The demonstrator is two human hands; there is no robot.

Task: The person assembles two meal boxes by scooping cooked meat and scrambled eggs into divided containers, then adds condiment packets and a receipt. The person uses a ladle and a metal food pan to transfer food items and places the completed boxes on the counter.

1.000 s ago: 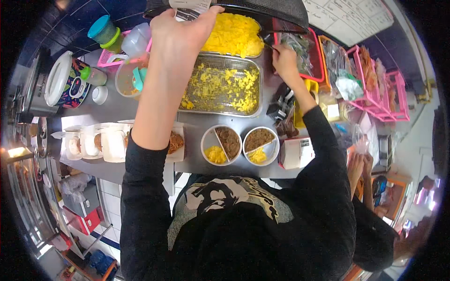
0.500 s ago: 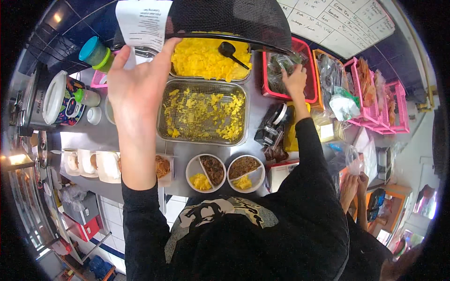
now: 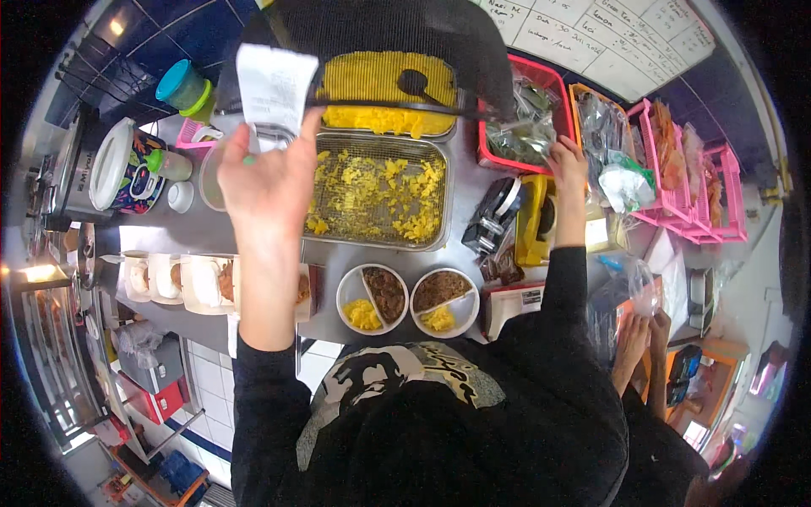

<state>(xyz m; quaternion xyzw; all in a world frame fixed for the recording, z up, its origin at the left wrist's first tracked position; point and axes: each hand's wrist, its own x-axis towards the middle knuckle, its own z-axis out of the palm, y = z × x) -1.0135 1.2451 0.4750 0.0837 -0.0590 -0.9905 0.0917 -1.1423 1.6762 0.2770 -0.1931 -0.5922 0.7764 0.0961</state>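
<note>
My left hand (image 3: pixel 269 190) is closed on the rim of a black mesh food cover (image 3: pixel 372 29), beside a white paper slip (image 3: pixel 274 84). The cover is tilted over a metal tray of yellow scrambled egg (image 3: pixel 384 121), and a black spoon (image 3: pixel 412 82) shows through the mesh. In front stands a wire-lined tray (image 3: pixel 446 198) with scattered egg bits. At the right edge of a red basket (image 3: pixel 568 97), my right hand (image 3: pixel 568 165) pinches a clear plastic bag of green leaves (image 3: pixel 525 139). Two round white bowls (image 3: pixel 346 287) nearest me hold dark minced food and egg.
Open paper boxes with food (image 3: pixel 203 283) line the counter at left. A patterned tub (image 3: pixel 114 169) and bottle stand behind them. Right of the red basket are an orange basket (image 3: pixel 591 110) and pink baskets (image 3: pixel 676 207). Another person's hands (image 3: pixel 638 342) handle plastic at the far right.
The mesh cover has come down over the egg tray, with my left hand lower. My right hand has drawn back toward the red basket's near right edge, with the leaf bag shifted.
</note>
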